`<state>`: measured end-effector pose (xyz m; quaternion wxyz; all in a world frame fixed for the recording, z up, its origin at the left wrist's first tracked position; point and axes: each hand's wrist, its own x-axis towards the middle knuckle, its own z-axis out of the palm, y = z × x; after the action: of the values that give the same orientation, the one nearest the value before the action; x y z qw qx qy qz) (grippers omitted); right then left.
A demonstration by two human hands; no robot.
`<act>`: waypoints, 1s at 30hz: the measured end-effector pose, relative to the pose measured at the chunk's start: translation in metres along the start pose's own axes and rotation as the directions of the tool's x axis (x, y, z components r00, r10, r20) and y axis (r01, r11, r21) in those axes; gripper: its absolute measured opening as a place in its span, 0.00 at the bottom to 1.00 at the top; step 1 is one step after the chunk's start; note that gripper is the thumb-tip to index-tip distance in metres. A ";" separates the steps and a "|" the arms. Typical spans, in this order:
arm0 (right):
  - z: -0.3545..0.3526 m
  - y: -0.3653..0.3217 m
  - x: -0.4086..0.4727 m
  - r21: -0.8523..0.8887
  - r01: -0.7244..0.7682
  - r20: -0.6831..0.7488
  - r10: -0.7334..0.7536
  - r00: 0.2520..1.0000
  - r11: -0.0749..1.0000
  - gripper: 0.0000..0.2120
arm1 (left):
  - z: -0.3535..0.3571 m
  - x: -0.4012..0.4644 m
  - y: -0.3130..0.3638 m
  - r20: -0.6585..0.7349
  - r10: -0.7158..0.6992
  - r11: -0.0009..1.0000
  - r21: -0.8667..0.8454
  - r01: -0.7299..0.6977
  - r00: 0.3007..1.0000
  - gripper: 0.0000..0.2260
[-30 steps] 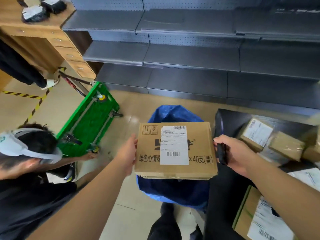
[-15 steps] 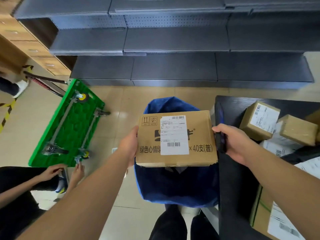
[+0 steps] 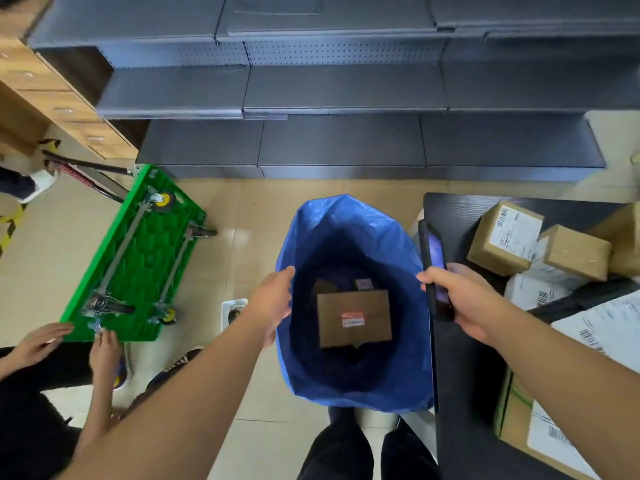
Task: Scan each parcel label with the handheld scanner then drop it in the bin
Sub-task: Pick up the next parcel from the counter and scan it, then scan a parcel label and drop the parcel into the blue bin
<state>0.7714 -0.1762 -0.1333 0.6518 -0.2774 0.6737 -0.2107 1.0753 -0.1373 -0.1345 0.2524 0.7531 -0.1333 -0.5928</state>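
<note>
A blue bag bin (image 3: 349, 220) stands open on the floor in front of me. Inside it lies a brown cardboard parcel (image 3: 353, 318) with a small red and white sticker facing up, on top of other parcels. My left hand (image 3: 273, 303) hovers at the bin's left rim, fingers apart and holding nothing. My right hand (image 3: 460, 299) is at the bin's right rim, gripping a black handheld scanner (image 3: 434, 265) that points away from me. More labelled parcels (image 3: 504, 237) lie on the black table (image 3: 450, 209) to the right.
An overturned green trolley (image 3: 138, 258) lies on the floor at left, with another person's hands (image 3: 69, 341) on its near edge. Grey shelving (image 3: 346, 98) runs along the back. A wooden drawer unit (image 3: 52, 105) stands far left. My legs are below the bin.
The parcel I held over the bin with my left hand has dropped into it. My left hand is now empty. The right hand still holds the scanner.
</note>
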 end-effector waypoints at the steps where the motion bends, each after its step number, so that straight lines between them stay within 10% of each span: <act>1: 0.000 -0.001 -0.004 -0.014 0.000 -0.009 0.000 1.000 1.000 0.17 | 0.000 -0.003 0.001 0.008 0.008 1.000 0.005 -0.008 1.000 0.11; 8: -0.007 -0.002 -0.036 -0.110 0.015 -0.056 -0.021 0.998 0.994 0.41 | 0.004 -0.025 0.004 0.036 0.053 0.998 0.012 -0.054 0.998 0.16; 17: -0.033 0.011 -0.088 -0.187 0.065 -0.101 -0.085 0.991 0.980 0.24 | 0.043 -0.052 0.005 0.143 0.120 0.988 0.084 -0.133 0.982 0.21; 26: -0.086 0.030 -0.141 -0.188 0.078 -0.161 -0.109 0.981 0.979 0.38 | 0.125 -0.115 0.016 0.260 0.181 0.971 0.106 -0.214 0.949 0.21; 30: -0.121 0.042 -0.170 -0.227 0.085 -0.173 -0.126 0.977 0.970 0.30 | 0.167 -0.144 0.009 0.289 0.198 0.960 0.136 -0.245 0.937 0.20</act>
<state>0.6467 -0.0430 -0.0236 0.5395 -0.3620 0.7348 -0.1949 0.8780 -0.1095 -0.0389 0.2318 0.6633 -0.3008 -0.6448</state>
